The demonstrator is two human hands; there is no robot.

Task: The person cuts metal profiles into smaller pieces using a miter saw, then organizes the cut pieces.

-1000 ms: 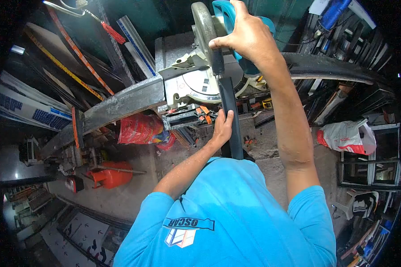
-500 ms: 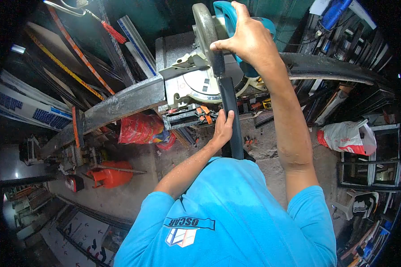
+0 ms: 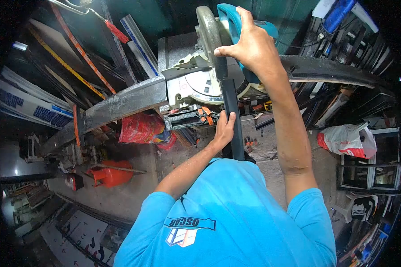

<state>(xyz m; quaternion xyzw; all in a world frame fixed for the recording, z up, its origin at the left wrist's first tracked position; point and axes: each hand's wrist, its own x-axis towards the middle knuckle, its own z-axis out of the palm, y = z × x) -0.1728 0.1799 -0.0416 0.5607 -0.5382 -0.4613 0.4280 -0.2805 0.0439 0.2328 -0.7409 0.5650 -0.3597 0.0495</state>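
Note:
A miter saw (image 3: 208, 33) with a teal body and a pale round turntable stands ahead of me. My right hand (image 3: 254, 46) is closed over its teal handle (image 3: 228, 15), thumb stretched toward the blade guard; the far fingers are partly hidden. A long dark bar (image 3: 232, 100), like a window-frame profile, runs from under the guard back to my waist. My left hand (image 3: 226, 130) grips this profile from the left side, in front of the saw base. The blade's edge is hidden by the guard and profile.
A grey bench beam (image 3: 124, 100) extends left of the saw. Orange clamp-like pieces (image 3: 205, 115) lie below the base. A red gas cylinder (image 3: 112, 173) is on the floor at left, a white-and-red bag (image 3: 347, 139) at right. Long profiles lean along the back wall.
The view has shifted slightly, so the scene sits a little lower and to the right. Both hands keep their places on the saw handle and the profile.

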